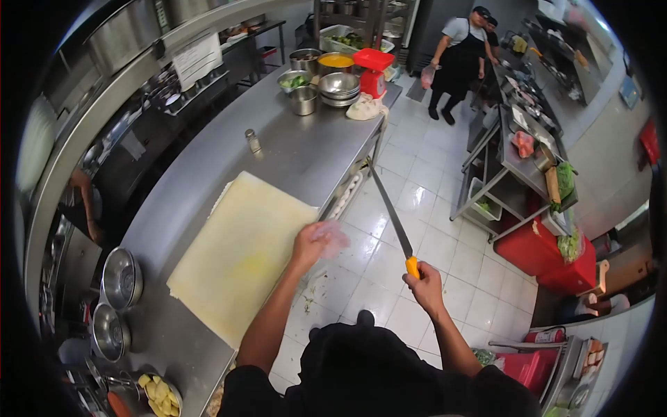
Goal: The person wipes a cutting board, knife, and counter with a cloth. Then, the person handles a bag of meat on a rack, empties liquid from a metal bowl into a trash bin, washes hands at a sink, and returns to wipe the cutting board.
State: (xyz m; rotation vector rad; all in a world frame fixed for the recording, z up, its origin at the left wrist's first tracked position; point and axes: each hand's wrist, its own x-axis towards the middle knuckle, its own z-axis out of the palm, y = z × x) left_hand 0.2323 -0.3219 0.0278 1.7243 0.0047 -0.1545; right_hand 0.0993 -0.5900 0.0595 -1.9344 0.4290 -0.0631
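My right hand point(425, 285) is closed round the orange handle of a long knife point(393, 212). Its blade points up and away over the tiled floor. In my left hand point(309, 249) is a crumpled, pinkish, see-through piece of plastic point(331, 238), partly hidden by the fingers. That hand is at the right edge of a large, worn, yellowish cutting board point(240, 254), which lies on the steel counter point(167, 215). A yellow stain marks the board near its middle. Beyond the board stands a small shaker point(252, 141).
Steel bowls point(122, 278) line the counter's left side, near cut yellow pieces point(160, 396). At the far end are pots point(303, 102), stacked bowls point(339, 87), a red scale point(373, 73) and a cloth point(367, 107). A person in a black apron point(458, 59) stands on the floor point(375, 250) ahead.
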